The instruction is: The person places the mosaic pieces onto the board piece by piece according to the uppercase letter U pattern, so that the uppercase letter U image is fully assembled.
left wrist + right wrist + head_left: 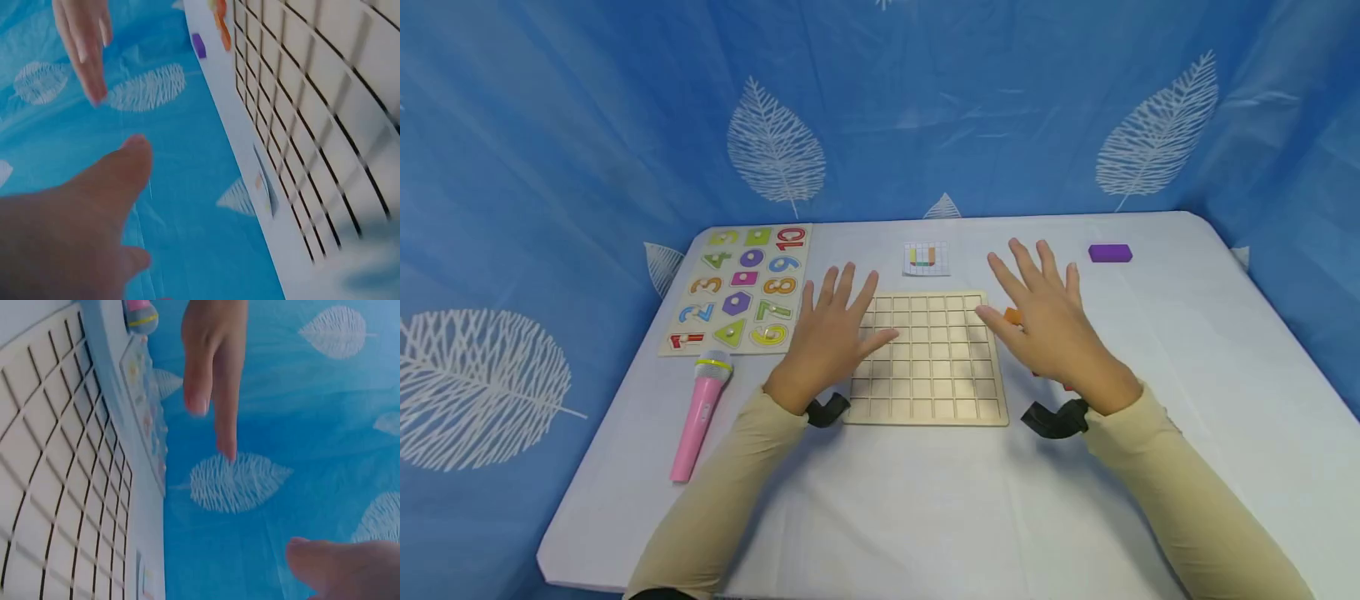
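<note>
A wooden grid board (931, 367) lies mid-table in the head view. My left hand (831, 337) hovers by its left edge, palm down, fingers straight and spread, holding nothing. On the other side, my right hand (1048, 325) is raised with its fingers likewise spread and nothing in them. Partly hidden beneath the right hand are an orange piece (1013, 317) and bits of red. A small card (927, 258) with a coloured U-shaped pattern on a grid sits beyond the board. In the left wrist view the grid board (312, 112) fills the right side.
At the left lies a number and shape puzzle board (737, 287), with a pink toy microphone (700, 417) in front of it. A purple block (1110, 253) rests at the back right. Blue leaf-patterned cloth (925, 108) hangs behind the white table (910, 517).
</note>
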